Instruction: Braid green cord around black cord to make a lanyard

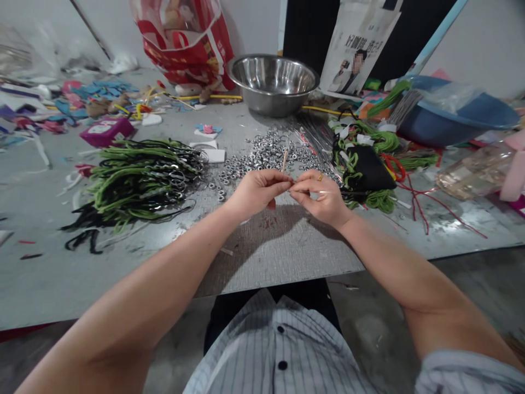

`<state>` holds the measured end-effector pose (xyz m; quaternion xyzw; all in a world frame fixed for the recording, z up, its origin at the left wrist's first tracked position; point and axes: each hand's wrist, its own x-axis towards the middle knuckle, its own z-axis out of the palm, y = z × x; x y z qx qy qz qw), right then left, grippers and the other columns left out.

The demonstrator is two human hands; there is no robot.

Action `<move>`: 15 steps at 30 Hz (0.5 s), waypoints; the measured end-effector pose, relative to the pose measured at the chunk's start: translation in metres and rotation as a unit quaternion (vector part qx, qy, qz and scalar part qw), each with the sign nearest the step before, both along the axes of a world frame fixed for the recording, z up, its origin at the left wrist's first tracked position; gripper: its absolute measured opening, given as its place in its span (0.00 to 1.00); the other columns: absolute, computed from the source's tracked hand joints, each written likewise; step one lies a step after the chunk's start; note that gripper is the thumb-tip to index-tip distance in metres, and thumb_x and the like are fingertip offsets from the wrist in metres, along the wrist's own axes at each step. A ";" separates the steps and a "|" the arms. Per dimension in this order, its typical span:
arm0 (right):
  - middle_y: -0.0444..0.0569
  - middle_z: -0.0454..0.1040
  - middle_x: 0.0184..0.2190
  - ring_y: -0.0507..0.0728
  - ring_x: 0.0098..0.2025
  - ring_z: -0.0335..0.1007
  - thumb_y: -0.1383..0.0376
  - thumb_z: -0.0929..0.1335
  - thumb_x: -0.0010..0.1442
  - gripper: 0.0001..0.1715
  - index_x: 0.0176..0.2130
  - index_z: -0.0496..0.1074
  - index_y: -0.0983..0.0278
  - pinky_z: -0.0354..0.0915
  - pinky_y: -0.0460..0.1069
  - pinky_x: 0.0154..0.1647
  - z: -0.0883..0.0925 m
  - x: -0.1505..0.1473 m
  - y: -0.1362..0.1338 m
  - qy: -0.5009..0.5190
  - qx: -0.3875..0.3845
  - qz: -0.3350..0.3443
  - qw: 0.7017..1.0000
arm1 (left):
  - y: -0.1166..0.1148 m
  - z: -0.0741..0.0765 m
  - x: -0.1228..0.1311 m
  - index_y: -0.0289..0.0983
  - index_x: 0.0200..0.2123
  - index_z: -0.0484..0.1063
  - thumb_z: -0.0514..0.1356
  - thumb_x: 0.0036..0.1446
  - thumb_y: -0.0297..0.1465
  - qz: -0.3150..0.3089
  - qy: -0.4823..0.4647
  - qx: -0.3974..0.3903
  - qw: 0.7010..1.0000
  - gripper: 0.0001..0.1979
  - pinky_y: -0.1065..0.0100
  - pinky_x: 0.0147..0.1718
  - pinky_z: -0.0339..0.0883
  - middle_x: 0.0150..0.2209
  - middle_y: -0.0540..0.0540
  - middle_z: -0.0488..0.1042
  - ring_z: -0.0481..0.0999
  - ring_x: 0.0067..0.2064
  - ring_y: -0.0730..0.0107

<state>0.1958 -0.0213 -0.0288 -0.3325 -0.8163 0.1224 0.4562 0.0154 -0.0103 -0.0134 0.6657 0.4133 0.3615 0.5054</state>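
Note:
Fingertip to fingertip, my left hand point(260, 189) and my right hand point(319, 198) meet above the front of the table, both closed in a pinch. A thin, pale, wire-like strand point(325, 192) shows at my right hand's fingers. What my left fingers hold is too small to make out. Just behind them lies a heap of small silvery metal rings point(273, 150), with a thin wooden stick point(284, 161) sticking up from it. A bundle of green and black cords point(135, 175) with metal loops lies left of my hands.
A steel bowl point(274, 101) stands behind the rings. On the right are more green cords point(383, 201), a black pouch-like piece point(372, 167), red cords point(414, 200) and a blue basin point(455, 123). A purple box point(107, 131) sits at left; a red bag point(184, 54) stands behind.

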 end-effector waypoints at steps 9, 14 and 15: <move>0.41 0.64 0.26 0.48 0.27 0.59 0.57 0.71 0.53 0.12 0.27 0.68 0.61 0.59 0.47 0.27 0.003 -0.002 0.005 0.172 -0.174 0.079 0.966 | -0.001 0.008 -0.004 0.33 0.36 0.74 0.58 0.54 0.31 -0.068 0.047 0.011 0.997 0.09 0.79 0.14 0.56 0.32 0.46 0.78 0.59 0.15 0.87; 0.40 0.64 0.25 0.47 0.25 0.57 0.55 0.73 0.50 0.15 0.27 0.68 0.62 0.56 0.46 0.24 0.003 -0.001 0.007 0.171 -0.256 0.097 0.946 | -0.004 0.009 -0.002 0.33 0.32 0.72 0.57 0.54 0.27 -0.084 0.086 0.043 0.992 0.05 0.78 0.18 0.56 0.27 0.50 0.76 0.61 0.17 0.86; 0.40 0.64 0.25 0.47 0.25 0.57 0.55 0.73 0.49 0.15 0.26 0.68 0.62 0.55 0.46 0.24 0.003 0.000 0.008 0.166 -0.263 0.093 0.946 | -0.005 0.009 -0.002 0.33 0.30 0.72 0.57 0.54 0.26 -0.086 0.095 0.056 0.990 0.04 0.77 0.21 0.58 0.26 0.51 0.75 0.63 0.19 0.85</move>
